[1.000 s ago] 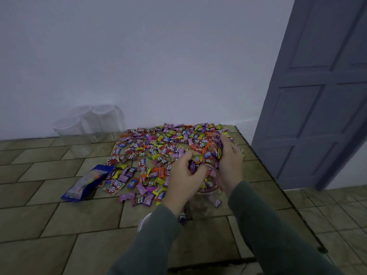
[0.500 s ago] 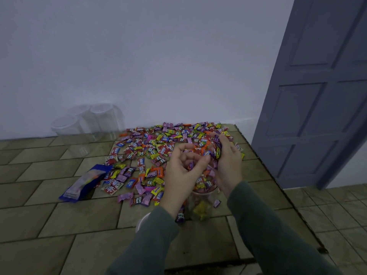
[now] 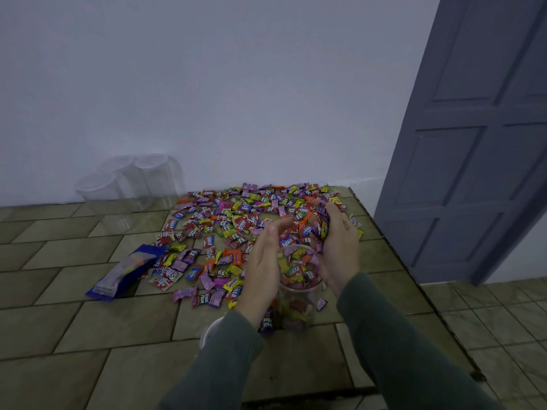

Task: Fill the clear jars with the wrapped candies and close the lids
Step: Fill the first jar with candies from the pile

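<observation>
The left hand (image 3: pixel 262 261) is now emptied and opened beside the jar (image 3: pixel 299 279); candies (image 3: pixel 321 226) are still cupped in the right hand (image 3: pixel 337 250), so filling is continued.

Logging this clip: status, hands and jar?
Left hand open, empty. Right hand holds wrapped candies over clear plastic jar, nearly full. Nothing blocking.

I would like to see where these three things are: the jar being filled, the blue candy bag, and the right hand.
jar being filled (image 3: pixel 299 291): head view, on its clear front rim.
blue candy bag (image 3: pixel 124 273): head view, on the middle of the flat bag.
right hand (image 3: pixel 337 250): head view, on its palm, beside the held candies.
</observation>
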{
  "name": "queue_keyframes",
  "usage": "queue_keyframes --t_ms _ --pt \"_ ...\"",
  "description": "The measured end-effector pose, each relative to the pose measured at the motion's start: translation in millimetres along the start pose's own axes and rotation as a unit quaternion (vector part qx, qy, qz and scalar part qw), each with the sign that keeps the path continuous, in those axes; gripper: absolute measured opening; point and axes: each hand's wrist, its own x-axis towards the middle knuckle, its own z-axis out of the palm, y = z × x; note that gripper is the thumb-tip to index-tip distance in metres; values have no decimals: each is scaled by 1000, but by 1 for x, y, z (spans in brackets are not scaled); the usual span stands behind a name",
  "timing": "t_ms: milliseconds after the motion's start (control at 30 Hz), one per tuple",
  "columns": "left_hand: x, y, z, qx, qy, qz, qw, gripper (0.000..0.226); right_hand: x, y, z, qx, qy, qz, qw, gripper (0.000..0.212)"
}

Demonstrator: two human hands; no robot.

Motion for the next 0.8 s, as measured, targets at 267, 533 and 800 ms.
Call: queue_keyframes --t_ms 267,533,800 --pt "-1 -14 4 -201 -62 -218 953 91 -2 -5 0 -51 -84 33 995 32" --pt "1 -23 7 -211 -28 -214 953 84 3 -12 -6 -137 -206 27 969 33" --pt "1 -27 5 -205 1 -277 939 75 -2 -7 -17 -341 -274 -132 890 16"
